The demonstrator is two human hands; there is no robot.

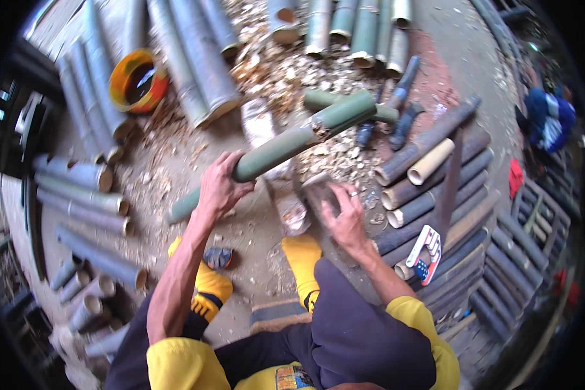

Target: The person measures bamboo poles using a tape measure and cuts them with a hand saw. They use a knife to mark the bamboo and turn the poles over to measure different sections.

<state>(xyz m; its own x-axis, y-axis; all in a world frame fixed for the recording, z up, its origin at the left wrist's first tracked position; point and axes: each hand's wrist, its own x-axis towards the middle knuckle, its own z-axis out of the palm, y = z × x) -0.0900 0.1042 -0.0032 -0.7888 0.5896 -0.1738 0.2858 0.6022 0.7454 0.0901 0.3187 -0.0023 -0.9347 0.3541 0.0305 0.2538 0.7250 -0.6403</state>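
My left hand [222, 183] wraps round a long green bamboo tube [276, 153], which slants up to the right. A rough brownish break marks the tube near its far end, by a joint ring. Close to my right knee, my right hand [346, 218] has its fingers bent around a flat grey-brown piece [318, 192]. Its kind is not clear to me. That piece is apart from the tube. Under the tube, a pale, worn wooden-looking bar [259, 123] runs toward my feet, between my yellow socks [300, 257].
Pale chips [257, 68] cover the ground ahead. Bamboo tubes [198, 58] lie at the far side and left; a stack [429, 205] lies right, with a white-and-red-handled saw [425, 255] across it. An orange container [138, 81] stands left. Dark-handled tools [406, 123] lie ahead.
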